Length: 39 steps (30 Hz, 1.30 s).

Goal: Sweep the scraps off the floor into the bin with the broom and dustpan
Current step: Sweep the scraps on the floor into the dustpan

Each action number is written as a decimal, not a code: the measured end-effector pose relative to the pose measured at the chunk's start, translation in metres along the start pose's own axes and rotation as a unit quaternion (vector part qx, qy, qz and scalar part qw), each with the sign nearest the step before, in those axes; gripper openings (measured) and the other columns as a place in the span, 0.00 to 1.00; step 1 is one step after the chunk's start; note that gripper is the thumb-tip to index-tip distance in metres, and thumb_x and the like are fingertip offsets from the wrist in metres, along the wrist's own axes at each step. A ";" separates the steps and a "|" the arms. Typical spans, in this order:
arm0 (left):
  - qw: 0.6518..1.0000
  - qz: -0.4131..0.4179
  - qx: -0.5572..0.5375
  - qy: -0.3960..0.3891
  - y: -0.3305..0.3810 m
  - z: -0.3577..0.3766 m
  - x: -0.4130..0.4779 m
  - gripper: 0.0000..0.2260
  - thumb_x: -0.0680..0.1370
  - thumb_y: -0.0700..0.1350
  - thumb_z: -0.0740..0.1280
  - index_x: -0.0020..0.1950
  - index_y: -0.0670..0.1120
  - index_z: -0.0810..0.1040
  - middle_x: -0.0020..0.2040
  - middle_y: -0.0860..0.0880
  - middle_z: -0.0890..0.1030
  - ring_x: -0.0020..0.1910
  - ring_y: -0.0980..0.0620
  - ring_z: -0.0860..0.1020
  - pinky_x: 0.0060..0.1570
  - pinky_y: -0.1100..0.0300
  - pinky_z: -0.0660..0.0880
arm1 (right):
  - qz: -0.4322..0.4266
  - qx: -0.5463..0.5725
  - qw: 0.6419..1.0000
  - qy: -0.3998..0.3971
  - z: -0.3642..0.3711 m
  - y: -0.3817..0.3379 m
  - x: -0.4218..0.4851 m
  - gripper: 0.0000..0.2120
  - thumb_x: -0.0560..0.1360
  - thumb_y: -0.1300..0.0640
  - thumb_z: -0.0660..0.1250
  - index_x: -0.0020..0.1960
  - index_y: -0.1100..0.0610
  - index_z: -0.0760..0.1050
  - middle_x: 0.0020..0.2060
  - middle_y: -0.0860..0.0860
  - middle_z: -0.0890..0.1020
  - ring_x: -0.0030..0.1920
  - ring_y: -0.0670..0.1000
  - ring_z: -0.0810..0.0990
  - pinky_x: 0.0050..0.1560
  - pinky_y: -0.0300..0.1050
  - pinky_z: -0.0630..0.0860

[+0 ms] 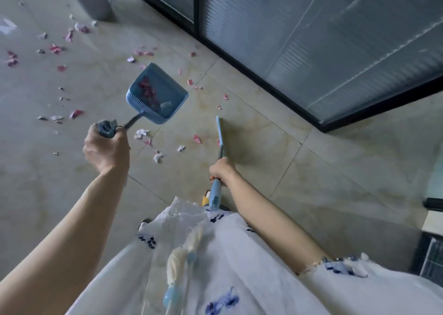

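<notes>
Left hand: fingers curled round the handle of the dustpan, frame centre. The pan carries pink scraps, apparently tipped back to keep the load in.

Right hand: wrapped round the broom, head edge-on, centre right.

Bin: upper left, well apart from the pan. Loose scraps litter the floor between. 1 glass partition bounds the upper right.

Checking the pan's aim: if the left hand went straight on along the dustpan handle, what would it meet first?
Likely the glass wall's dark frame, past floor scraps, not the bin further left. The left hand grips the dustpan; depth unclear.
</notes>
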<state>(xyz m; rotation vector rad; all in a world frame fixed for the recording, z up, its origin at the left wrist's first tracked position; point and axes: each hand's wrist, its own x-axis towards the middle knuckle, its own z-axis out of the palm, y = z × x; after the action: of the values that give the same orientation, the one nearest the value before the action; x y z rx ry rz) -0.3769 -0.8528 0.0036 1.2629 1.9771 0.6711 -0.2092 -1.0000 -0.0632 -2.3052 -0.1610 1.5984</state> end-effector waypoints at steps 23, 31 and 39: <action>0.992 -0.111 0.059 0.028 -0.107 -0.194 0.130 0.14 0.76 0.45 0.63 0.60 0.46 0.76 0.58 0.40 0.81 0.60 0.40 0.76 0.62 0.55 0.69 | -0.095 0.021 0.994 -0.049 0.197 -0.131 -0.049 0.07 0.78 0.67 0.59 0.43 0.60 0.72 0.27 0.54 0.69 0.16 0.44 0.68 0.16 0.30 0.66; 0.981 -0.161 0.069 0.084 -0.141 -0.219 0.145 0.13 0.75 0.46 0.63 0.58 0.47 0.77 0.56 0.41 0.81 0.58 0.39 0.77 0.59 0.54 0.71 | -0.087 -0.132 0.987 -0.003 0.249 -0.128 -0.001 0.10 0.78 0.62 0.54 0.47 0.54 0.73 0.27 0.53 0.69 0.23 0.50 0.66 0.21 0.33 0.62; 0.974 -0.170 0.087 0.125 -0.161 -0.220 0.151 0.12 0.75 0.45 0.63 0.58 0.47 0.76 0.55 0.43 0.81 0.57 0.40 0.77 0.59 0.56 0.70 | -0.142 -0.266 0.953 -0.036 0.304 -0.151 0.039 0.17 0.81 0.61 0.53 0.68 0.61 0.69 0.44 0.59 0.74 0.41 0.54 0.73 0.36 0.46 0.72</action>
<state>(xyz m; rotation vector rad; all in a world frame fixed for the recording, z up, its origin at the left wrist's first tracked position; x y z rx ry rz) -0.6817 -0.7902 -0.0155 0.9350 2.4316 0.5142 -0.4630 -0.7858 -0.1443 -2.4412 -1.0050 1.6299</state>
